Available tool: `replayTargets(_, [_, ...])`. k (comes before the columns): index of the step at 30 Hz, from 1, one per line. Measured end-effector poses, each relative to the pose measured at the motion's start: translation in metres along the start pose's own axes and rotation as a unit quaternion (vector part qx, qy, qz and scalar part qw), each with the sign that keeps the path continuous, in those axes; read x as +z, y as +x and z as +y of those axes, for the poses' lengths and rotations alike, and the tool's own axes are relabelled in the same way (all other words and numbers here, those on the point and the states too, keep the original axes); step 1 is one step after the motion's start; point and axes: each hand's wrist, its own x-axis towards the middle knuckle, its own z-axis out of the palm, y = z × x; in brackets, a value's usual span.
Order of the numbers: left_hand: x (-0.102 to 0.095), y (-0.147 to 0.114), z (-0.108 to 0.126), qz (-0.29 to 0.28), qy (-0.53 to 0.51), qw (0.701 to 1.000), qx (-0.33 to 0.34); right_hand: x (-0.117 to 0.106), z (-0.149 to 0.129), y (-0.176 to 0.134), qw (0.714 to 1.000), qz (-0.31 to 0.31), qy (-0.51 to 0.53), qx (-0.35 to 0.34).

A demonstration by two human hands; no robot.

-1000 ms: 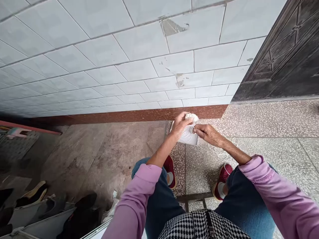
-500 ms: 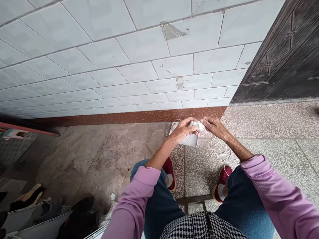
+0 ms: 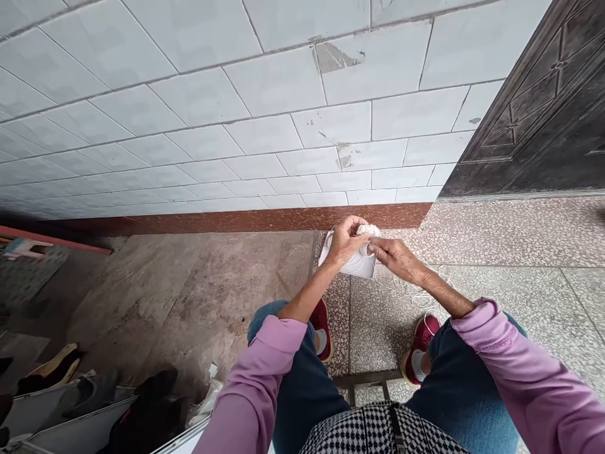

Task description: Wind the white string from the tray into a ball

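Observation:
A small bundle of white cord (image 3: pixel 369 231) is gripped in my left hand (image 3: pixel 346 243), whose fingers wrap round its left side. My right hand (image 3: pixel 397 258) has its thumb and fingers pinched together just below the bundle, at the cord; the exact strand between the fingertips is too small to make out. Under the hands, a shallow white box (image 3: pixel 362 270) rests on the floor with loops of cord in it. Loose white cord (image 3: pixel 423 295) lies tangled on the floor to the right, partly behind my right forearm.
A white tiled wall (image 3: pixel 265 135) with a brown skirting (image 3: pixel 227 222) rises in front. On the right stands a dark door (image 3: pixel 543 139). Shoes (image 3: pixel 57 369) fill racks at lower left. My feet, in red shoes (image 3: pixel 421 340), flank the floor below the box.
My right hand has moved left and slightly down, from the bundle's right side to below it. My left hand has turned the bundle more upright. The view has shifted slightly.

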Motion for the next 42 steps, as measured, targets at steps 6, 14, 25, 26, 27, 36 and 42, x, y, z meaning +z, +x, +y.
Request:
replayTargets(6, [-0.005, -0.002, 0.003, -0.146, -0.031, 0.987, -0.052, -0.038, -0.002, 0.004, 0.991, 0.134, -0.002, 0.0])
replayTargets(14, [-0.001, -0.002, 0.001, -0.089, -0.176, 0.976, -0.094, -0.021, 0.008, 0.01, 0.993, 0.089, 0.074, 0.017])
replayTargets(25, [-0.011, -0.003, -0.001, -0.068, 0.041, 0.997, 0.003, -0.027, -0.001, 0.008, 0.997, 0.08, 0.023, -0.006])
replayTargets(26, [-0.011, -0.004, 0.0, -0.094, 0.031, 0.995, -0.008, -0.032, -0.001, 0.009, 0.995, 0.097, 0.027, -0.005])
replayTargets(27, [-0.01, -0.004, 0.0, -0.118, 0.016, 0.993, -0.021, -0.035, 0.0, 0.01, 0.994, 0.107, 0.033, -0.001])
replayTargets(36, [-0.006, -0.003, 0.007, -0.081, -0.136, 0.985, -0.07, -0.029, 0.006, 0.014, 0.972, 0.055, 0.207, 0.091])
replayTargets(42, [-0.012, 0.002, 0.011, -0.091, -0.129, 0.986, -0.057, -0.028, -0.004, 0.012, 0.983, 0.026, 0.17, 0.07])
